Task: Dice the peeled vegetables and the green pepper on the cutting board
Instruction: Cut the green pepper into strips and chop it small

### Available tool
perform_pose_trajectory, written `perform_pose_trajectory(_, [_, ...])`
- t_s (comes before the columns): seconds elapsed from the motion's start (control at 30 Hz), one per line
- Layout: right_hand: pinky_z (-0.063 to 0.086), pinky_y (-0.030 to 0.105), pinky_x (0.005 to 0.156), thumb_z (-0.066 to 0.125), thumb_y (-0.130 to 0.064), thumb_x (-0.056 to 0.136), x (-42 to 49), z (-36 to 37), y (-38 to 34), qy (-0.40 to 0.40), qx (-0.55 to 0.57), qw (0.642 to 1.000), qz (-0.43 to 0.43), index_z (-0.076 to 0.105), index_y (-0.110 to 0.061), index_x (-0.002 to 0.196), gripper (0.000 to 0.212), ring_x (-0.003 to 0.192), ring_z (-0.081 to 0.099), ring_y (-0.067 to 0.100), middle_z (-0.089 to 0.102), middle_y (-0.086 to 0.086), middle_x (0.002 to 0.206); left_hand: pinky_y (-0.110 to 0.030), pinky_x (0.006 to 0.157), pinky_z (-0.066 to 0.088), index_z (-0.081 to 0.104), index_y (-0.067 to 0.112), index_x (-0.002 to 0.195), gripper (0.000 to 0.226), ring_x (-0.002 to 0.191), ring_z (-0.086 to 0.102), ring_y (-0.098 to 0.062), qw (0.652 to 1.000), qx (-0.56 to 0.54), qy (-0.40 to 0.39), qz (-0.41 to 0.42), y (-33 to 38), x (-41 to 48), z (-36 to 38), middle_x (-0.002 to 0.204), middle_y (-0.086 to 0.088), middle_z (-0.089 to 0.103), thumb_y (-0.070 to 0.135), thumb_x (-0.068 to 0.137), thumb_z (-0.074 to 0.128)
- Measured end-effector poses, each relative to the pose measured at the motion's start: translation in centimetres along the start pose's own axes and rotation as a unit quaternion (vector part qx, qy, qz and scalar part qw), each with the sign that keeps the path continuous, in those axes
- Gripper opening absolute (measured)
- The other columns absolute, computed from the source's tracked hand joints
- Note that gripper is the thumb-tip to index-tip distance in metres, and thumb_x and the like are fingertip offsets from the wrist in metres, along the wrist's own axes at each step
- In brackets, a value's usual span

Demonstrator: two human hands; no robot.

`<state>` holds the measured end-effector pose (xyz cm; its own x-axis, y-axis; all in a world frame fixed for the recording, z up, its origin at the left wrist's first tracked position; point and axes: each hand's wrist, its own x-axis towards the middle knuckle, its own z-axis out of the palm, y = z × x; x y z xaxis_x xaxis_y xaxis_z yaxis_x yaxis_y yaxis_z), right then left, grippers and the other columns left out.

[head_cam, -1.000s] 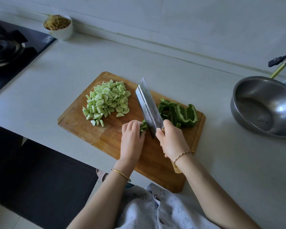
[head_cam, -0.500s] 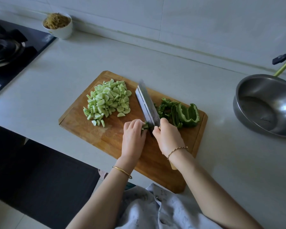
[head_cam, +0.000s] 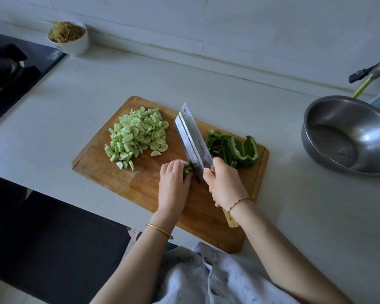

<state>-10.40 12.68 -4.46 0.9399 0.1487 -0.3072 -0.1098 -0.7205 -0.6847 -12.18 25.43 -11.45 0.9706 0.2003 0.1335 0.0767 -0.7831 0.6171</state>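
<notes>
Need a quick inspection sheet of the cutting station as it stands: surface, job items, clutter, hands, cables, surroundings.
Surface: pale countertop, wooden cutting board on it.
Job's things: diced pale vegetables piled on the board's left; green pepper pieces on its right, partly in strips.
Clutter: empty steel bowl at right; white bowl of shredded food by the wall.
Hands: left hand holds pepper strips down; right hand grips cleaver.
Cables: nothing seen.
Surroundings: stove far left, tiled wall behind.

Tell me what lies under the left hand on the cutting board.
Dark green pepper strips poke out from under the curled fingers of the left hand, right beside the cleaver. How far they run beneath the palm is covered.
</notes>
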Motion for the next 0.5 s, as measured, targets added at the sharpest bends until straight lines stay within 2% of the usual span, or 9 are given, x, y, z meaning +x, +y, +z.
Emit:
perform_pose_trajectory(0.13, [0.059,0.043,0.064,0.040,-0.026,0.102,0.1,-0.3,-0.6,-0.017,-0.044,0.999,0.003,0.046,-0.013,0.097,0.015,0.067,0.062,0.021,0.057,0.003,0.078,-0.023,0.089,0.033,0.062,0.006,0.100,0.014,0.108,0.046,-0.022,1.000,-0.014,0.010,-0.002,0.1,0.0,0.1,0.112,-0.007,0.059,0.008,0.087,0.065])
perform_pose_trajectory(0.2, [0.057,0.040,0.063,0.040,-0.026,0.102,0.1,-0.2,-0.9,-0.015,-0.065,0.998,-0.004,0.045,-0.013,0.095,0.015,0.066,0.059,0.022,0.053,0.002,0.074,-0.022,0.089,0.033,0.062,0.005,0.099,0.013,0.106,0.047,-0.021,1.000,-0.023,0.014,-0.004,0.1,0.1,0.1,0.111,-0.008,0.059,0.009,0.087,0.065])
perform_pose_trajectory(0.37, [0.038,0.032,0.054,0.038,-0.023,0.102,0.3,0.5,-1.3,-0.008,-0.124,0.992,-0.001,0.038,-0.015,0.092,0.013,0.068,0.053,0.023,0.045,-0.002,0.069,-0.022,0.089,0.033,0.063,0.005,0.098,0.011,0.105,0.048,-0.021,0.999,-0.033,0.009,-0.004,0.0,0.2,0.2,0.110,-0.007,0.061,0.008,0.087,0.064])
perform_pose_trajectory(0.5, [0.040,0.033,0.058,0.038,-0.024,0.102,0.7,1.0,-1.6,-0.006,-0.131,0.991,0.002,0.038,-0.015,0.092,0.014,0.070,0.055,0.024,0.051,0.002,0.077,-0.023,0.087,0.034,0.063,0.005,0.096,0.010,0.103,0.048,-0.020,0.999,-0.039,0.015,-0.004,0.1,0.1,0.3,0.109,-0.007,0.061,0.009,0.087,0.064])
